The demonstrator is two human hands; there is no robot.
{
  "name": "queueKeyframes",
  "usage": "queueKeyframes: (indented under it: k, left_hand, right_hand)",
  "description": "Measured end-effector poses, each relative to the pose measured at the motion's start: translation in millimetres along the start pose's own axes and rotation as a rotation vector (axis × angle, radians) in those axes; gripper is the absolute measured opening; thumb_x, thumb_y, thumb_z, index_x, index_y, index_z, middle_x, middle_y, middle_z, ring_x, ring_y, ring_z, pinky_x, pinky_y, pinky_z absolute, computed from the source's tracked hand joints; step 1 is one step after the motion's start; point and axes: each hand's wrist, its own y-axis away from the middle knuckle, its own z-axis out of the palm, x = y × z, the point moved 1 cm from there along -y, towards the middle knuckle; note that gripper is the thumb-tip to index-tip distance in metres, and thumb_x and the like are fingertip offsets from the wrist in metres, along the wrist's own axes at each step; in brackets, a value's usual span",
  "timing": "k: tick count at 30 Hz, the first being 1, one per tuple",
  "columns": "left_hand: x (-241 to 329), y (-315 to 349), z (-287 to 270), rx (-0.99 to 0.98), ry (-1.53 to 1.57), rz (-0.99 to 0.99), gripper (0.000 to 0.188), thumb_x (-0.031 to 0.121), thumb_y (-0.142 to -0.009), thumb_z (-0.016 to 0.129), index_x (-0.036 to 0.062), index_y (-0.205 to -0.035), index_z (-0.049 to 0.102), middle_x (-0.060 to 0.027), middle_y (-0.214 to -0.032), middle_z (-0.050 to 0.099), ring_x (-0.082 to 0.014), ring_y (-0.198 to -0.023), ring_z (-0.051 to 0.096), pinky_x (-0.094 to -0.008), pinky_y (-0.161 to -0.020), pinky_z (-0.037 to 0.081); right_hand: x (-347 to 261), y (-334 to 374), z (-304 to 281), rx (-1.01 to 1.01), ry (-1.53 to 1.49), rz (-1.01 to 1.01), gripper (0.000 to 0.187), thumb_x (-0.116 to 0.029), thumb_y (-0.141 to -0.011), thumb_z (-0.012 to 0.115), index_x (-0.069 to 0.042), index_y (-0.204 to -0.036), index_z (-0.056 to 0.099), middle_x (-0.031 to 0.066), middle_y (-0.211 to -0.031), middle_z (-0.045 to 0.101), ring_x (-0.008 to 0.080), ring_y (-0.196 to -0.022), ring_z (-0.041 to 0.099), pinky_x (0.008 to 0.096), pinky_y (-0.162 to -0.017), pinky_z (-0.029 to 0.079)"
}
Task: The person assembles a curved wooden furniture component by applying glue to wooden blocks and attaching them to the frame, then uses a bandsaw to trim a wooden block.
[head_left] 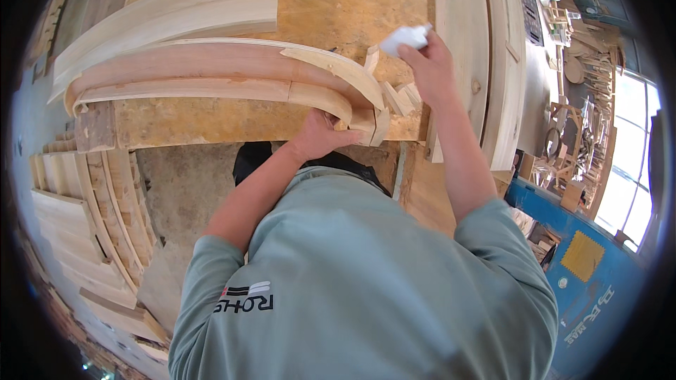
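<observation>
A long curved wooden frame point(190, 63) of pale and pinkish strips lies across the workbench point(211, 121). Its right end bends toward me, where short wood blocks point(379, 129) meet it. At that end my left hand point(320, 137) is closed on the frame, thumb stretched along the near edge; some of its fingertips are hidden behind the wood. Raised over the bench to the right, my right hand point(431, 69) grips a small white squeeze bottle point(404, 41), slightly blurred, with a narrow tip. It is held apart from the frame.
Several wood offcuts point(400, 98) lie just right of the frame's end. Behind it rests a wide curved board point(211, 1). Long planks point(468, 49) run along the right. Curved wooden parts point(84, 218) are stacked at the lower left; a blue machine point(584, 302) stands lower right.
</observation>
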Motion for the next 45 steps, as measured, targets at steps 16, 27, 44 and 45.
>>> queueKeyframes:
  k: [16,27,44,45]
  left_hand:
    - [8,-14,-2,0.018,-0.229,-0.082,0.051,0.008,-0.075,0.081,-0.0043,-0.12,0.06,-0.0101,-0.117,0.067,-0.019,-0.11,0.061,-0.0337,-0.098,0.048]
    - [-2,-14,-12,-0.026,-0.384,-0.134,0.059,0.009,-0.077,0.081,-0.0019,-0.128,0.053,-0.0109,-0.124,0.062,-0.0192,-0.115,0.058,-0.035,-0.1,0.046]
    - [-14,-16,-18,-0.033,-0.411,-0.115,0.058,0.008,-0.078,0.08,-0.0022,-0.129,0.053,-0.0113,-0.124,0.063,-0.0203,-0.115,0.06,-0.0358,-0.101,0.047]
    - [-17,-16,-20,-0.034,-0.408,-0.108,0.059,0.007,-0.078,0.08,-0.002,-0.129,0.053,-0.0111,-0.124,0.063,-0.0202,-0.115,0.059,-0.0358,-0.101,0.047]
  right_hand:
    - [-9,162,19,-0.055,0.384,0.198,0.033,-0.02,-0.089,0.073,0.003,-0.111,0.065,0.0126,-0.091,0.07,0.0165,-0.083,0.067,0.0318,-0.077,0.054]
    - [-11,145,27,-0.066,0.569,0.238,0.028,-0.016,-0.088,0.071,0.006,-0.105,0.067,0.0101,-0.087,0.071,0.0107,-0.076,0.064,0.0288,-0.069,0.053]
    - [-7,139,25,-0.071,0.491,0.377,0.039,-0.026,-0.085,0.072,0.006,-0.107,0.067,0.0172,-0.09,0.073,0.0205,-0.08,0.069,0.034,-0.076,0.055]
    - [-7,138,25,-0.072,0.491,0.381,0.04,-0.026,-0.085,0.072,0.006,-0.107,0.067,0.0173,-0.09,0.073,0.0205,-0.08,0.069,0.034,-0.076,0.055]
